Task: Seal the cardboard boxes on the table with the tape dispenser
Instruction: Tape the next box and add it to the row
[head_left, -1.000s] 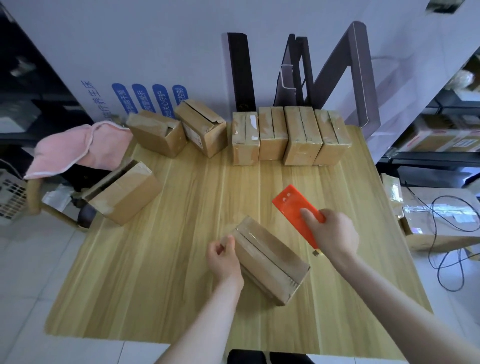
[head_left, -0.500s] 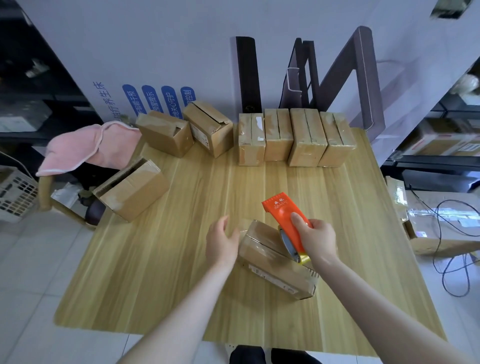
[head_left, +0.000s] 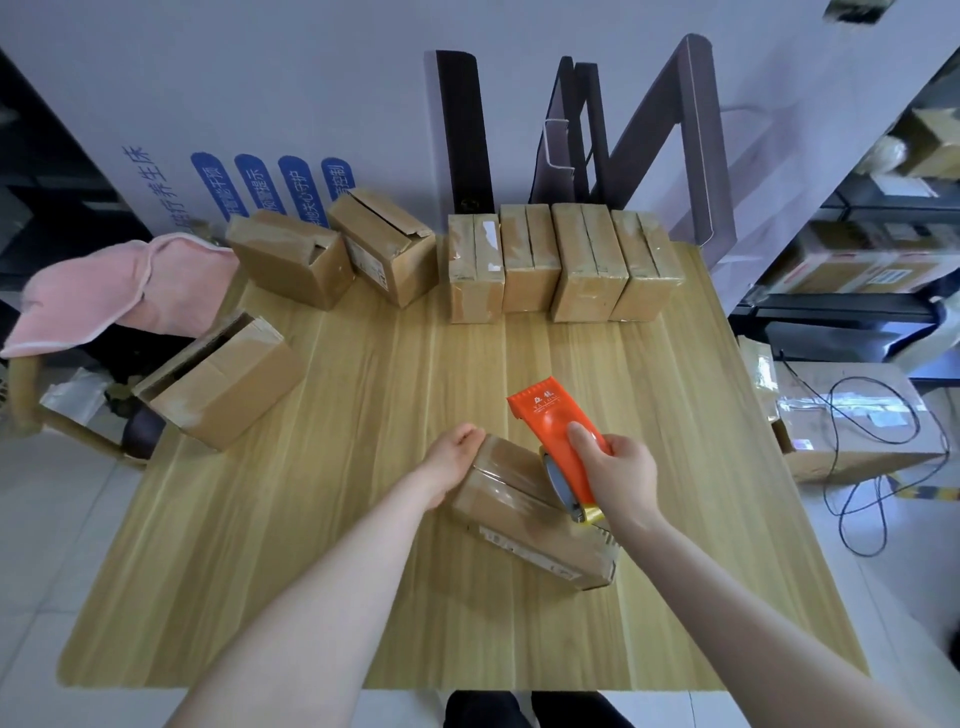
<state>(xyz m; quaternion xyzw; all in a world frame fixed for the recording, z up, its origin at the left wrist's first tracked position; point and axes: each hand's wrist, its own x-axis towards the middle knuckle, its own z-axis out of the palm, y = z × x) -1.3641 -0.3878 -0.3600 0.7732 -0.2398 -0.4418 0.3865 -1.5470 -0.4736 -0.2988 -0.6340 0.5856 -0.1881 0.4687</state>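
Note:
A small cardboard box (head_left: 514, 512) lies tilted on the wooden table (head_left: 322, 545), near its front middle. My left hand (head_left: 451, 457) grips the box's far left end. My right hand (head_left: 621, 473) holds the orange tape dispenser (head_left: 558, 431), whose roll end rests on the box's top right part. Shiny tape covers the top of the box. Several taped boxes (head_left: 558, 262) stand in a row at the table's back edge. Three boxes with loose flaps sit at the back left, one (head_left: 221, 379) by the left edge.
A pink cloth (head_left: 111, 291) hangs over a chair left of the table. Dark frame pieces (head_left: 691, 130) lean on the wall behind. A large box (head_left: 852, 415) with a black cable sits on the floor to the right, shelves beyond it.
My right hand brought the dispenser down from above the table onto the box. The box turned under my hands, and my left hand shifted to its far left end.

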